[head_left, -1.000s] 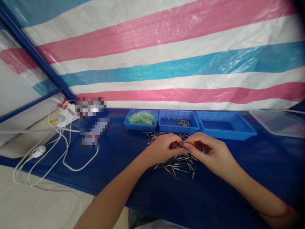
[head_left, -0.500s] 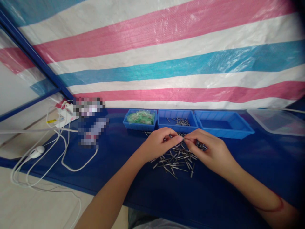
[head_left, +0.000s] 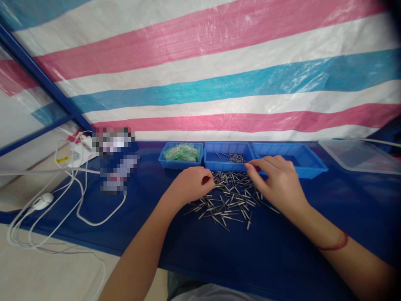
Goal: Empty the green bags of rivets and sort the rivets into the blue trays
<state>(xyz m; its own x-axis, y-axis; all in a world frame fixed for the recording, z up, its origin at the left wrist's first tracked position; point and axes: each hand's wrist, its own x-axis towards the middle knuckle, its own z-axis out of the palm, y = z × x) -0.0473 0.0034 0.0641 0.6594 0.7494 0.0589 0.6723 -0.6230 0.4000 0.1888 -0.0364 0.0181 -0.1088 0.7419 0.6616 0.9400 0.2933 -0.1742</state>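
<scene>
A pile of several small metal pins (head_left: 228, 198) lies on the blue table cover (head_left: 219, 251). My left hand (head_left: 190, 182) rests at the pile's left edge with its fingers curled; a small dark-red bit shows at the fingertips. My right hand (head_left: 277, 182) reaches over the pile's right side, fingers pinched together just in front of the middle blue tray (head_left: 227, 159), which holds a few pins. What the pinch holds is too small to make out.
A left blue tray (head_left: 181, 155) holds green parts. A right blue tray (head_left: 290, 159) and a clear plastic container (head_left: 360, 155) stand further right. White cables (head_left: 75, 196) and a white power strip (head_left: 79, 152) lie at the left. A striped tarp (head_left: 219, 83) hangs behind.
My hands were together over the pile; they have parted. The left hand drew back to the left, and the right hand moved forward toward the middle tray.
</scene>
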